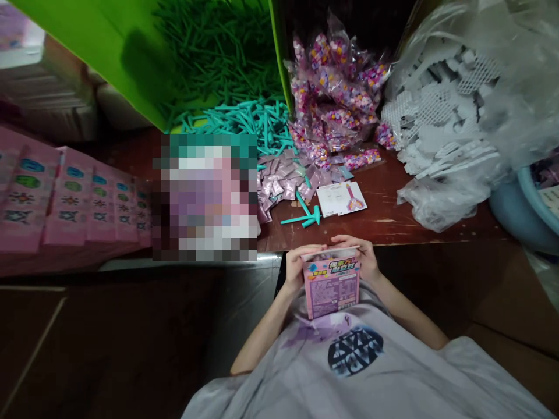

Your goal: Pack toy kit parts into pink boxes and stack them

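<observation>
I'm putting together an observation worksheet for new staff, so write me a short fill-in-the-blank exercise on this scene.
The pink box is held between the left hand and the ____ hand.
The small bags of colorful pieces lie to the ____ of the big clear bag of white scraps.
The round tub at the far right is colored ____.

Missing words: right; left; blue.

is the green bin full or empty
Not empty: the green bin has a big heap of green sticks inside, spreading out at its open front.
</observation>
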### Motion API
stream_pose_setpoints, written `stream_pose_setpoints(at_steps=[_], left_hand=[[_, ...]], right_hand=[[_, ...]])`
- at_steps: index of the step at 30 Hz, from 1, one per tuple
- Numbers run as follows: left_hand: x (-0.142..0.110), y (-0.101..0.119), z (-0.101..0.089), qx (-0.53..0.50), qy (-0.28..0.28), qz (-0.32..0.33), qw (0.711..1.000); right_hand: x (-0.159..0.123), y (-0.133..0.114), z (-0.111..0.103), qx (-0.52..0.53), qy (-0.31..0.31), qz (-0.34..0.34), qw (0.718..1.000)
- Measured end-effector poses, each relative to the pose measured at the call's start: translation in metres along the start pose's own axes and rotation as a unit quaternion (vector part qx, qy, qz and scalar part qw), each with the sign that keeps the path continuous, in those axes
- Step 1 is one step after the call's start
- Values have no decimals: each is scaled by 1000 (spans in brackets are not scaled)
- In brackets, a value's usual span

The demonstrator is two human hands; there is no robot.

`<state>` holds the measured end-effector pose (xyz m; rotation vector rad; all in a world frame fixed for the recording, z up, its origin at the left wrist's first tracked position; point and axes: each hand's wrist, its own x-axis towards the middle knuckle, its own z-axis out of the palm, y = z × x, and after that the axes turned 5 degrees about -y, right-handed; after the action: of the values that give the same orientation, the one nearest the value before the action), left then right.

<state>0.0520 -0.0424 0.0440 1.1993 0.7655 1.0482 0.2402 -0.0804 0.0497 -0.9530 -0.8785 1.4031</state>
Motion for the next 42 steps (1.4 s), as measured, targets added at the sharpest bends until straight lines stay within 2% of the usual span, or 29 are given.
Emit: stream_pose_setpoints(at_steps=[2,4,6,9,14,16,18,22,25,27,29,32,35,37,39,40,41,42], left_hand=[[-3,2,1,39,-15,34,999],[-5,5,3,75,0,27,997],[-7,7,5,93,27,10,995],[-11,4,5,105,34,15,994],[-18,8,-9,169,-23,82,982],[-19,18,-15,197,-38,58,978],[-16,30,-18,198,-24,-3,980],[-8,44,-20,126,7,-125,984],[-7,44,-23,77,0,-158,985],[-11,43,-26,94,-11,-131,987],[-20,44,-30,133,-45,-76,987],[-35,47,-33,226,-102,-36,968],[-44,51,-33,319,-93,-52,942],[-45,62,-37,315,-75,-39,945],[-46,88,-46,311,-35,36,949],[-47,108,-53,331,-4,95,939],[-50,133,-61,369,41,162,914],[-54,162,-71,425,87,220,874]], right_hand=[[0,1,5,-60,34,-32,997],[0,2,9,-92,76,-25,993],[0,2,9,-101,80,-6,992],[1,-1,5,-100,30,5,995],[0,-7,-11,-180,-102,-58,977],[0,-6,-16,-206,-124,-64,968],[0,-3,-18,-217,-131,-60,965],[4,2,-16,-228,-129,-61,963],[7,0,-15,-223,-141,-58,963],[7,-1,-15,-228,-145,-52,961],[7,-1,-16,-242,-141,-46,959],[6,3,-15,-269,-134,-46,953],[8,5,-10,-275,-145,-50,949],[13,1,-5,-259,-168,-52,950],[20,-8,1,-212,-167,-69,961],[25,-13,4,-179,-150,-88,968],[31,-19,7,-146,-123,-114,975],[36,-24,12,-117,-93,-141,979]])
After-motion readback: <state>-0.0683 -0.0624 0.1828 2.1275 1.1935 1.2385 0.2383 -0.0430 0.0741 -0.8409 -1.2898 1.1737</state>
